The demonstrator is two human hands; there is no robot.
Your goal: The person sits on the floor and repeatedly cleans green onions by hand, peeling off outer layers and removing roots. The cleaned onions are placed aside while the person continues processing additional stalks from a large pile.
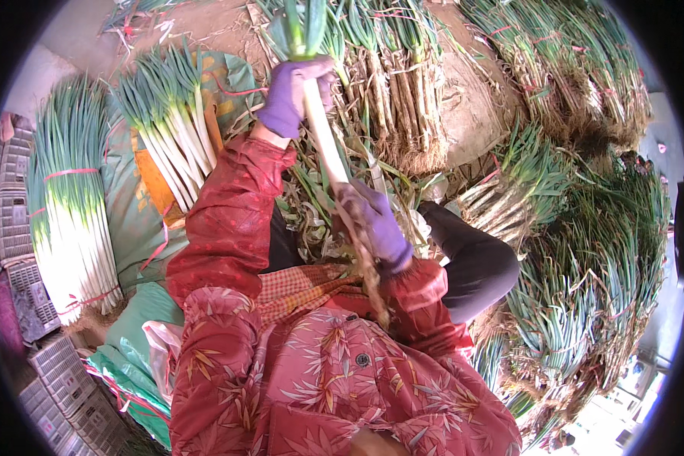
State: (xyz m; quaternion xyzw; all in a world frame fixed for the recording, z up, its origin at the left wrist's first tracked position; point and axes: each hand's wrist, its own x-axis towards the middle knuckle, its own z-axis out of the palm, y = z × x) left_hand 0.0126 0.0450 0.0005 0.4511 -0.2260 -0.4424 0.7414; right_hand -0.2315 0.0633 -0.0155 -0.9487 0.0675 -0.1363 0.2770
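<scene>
Both my hands, in purple gloves, are on one long green onion [323, 133] stretched before me. My left hand [295, 95] is wrapped round its upper shaft, just below the green leaves. Lower down, my right hand [372, 222] closes round the shaft where the white part meets a brown, soiled strip of outer skin [370, 285] that hangs toward my lap. Under my hands lies a heap of loose peelings and leaves [309, 201]. To the left, a small pile of cleaned white-stemmed green onions [176, 133] rests on an orange cloth [150, 176].
A tied bundle of clean green onions [74, 205] stands far left, beside stacked grey crates [34, 296]. Unpeeled, brown-stemmed green onions [395, 99] lie ahead. More soiled bundles [577, 281] pile up along the right. Green sacking [140, 323] is at my left side.
</scene>
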